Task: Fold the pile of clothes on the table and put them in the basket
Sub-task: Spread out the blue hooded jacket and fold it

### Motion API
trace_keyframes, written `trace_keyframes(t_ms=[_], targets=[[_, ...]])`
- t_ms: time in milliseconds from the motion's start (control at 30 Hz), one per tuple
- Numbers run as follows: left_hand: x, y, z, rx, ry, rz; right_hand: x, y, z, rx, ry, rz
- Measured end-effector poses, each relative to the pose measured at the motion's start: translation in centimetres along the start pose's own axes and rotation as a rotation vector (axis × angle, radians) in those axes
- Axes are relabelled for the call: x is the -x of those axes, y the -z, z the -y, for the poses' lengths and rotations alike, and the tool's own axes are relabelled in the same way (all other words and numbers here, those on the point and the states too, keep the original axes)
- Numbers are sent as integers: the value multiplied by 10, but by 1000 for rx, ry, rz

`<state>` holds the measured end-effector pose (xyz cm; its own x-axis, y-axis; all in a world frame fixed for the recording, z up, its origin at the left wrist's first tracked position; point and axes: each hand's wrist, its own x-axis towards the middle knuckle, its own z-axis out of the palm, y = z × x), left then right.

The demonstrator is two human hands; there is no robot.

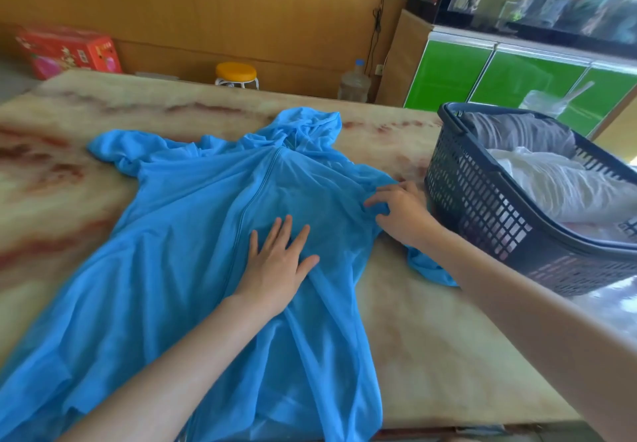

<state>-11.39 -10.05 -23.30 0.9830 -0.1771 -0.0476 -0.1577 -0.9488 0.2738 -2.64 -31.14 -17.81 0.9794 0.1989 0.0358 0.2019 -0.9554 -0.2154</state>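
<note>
1. Hem (293, 407) of the jacket (179, 221) reaches the near edge of the surface (448, 355). A hard pull could drag the thin, slippery-looking cloth off it.
2. Left hand (275, 262) lies flat on the chest beside the zip (255, 186), fingers straight and spread, pinning the jacket. If it lifts too soon, the whole spread-out garment may shift with the fold.
3. Right hand (400, 214) has its fingers curled, pinching bunched cloth at the right shoulder. So small a pinch may slip, or carry creases into the fold.
4. Sleeve (424, 266) trails beneath that wrist, just beside the basket (482, 207). It might snag on the lattice wall or stay outside the fold.
5. Hood (310, 124) lies rumpled at the far end and may bulk up the fold.
6. Basket holds other clothes (551, 183); a loosely folded jacket could come undone on the way in.
</note>
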Motion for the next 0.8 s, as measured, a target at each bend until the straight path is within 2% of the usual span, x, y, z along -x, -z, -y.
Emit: trace_keyframes(t_ms=[67,133,233,367,500,600,667,800], targets=[[3,3,-7,50,-19,-93,22,-3,0,-125,-47,-84],[9,4,-14,76,-36,-136,44,-2,0,-222,-193,-63],[19,1,-25,69,-26,-75,64,-12,3,-206,-372,-2],[33,-3,-26,46,3,29,48,-29,15,-348,-462,-128],[44,-3,-22,15,14,61,28,-35,17,-285,-528,-209],[46,-4,-20,32,-1,59,23,-34,19,-356,-555,-299],[48,-6,-18,8,-8,64,23,-30,19,-244,-482,-366],[48,-10,-14,-79,-21,69,23,-12,-2,376,-190,-482]])
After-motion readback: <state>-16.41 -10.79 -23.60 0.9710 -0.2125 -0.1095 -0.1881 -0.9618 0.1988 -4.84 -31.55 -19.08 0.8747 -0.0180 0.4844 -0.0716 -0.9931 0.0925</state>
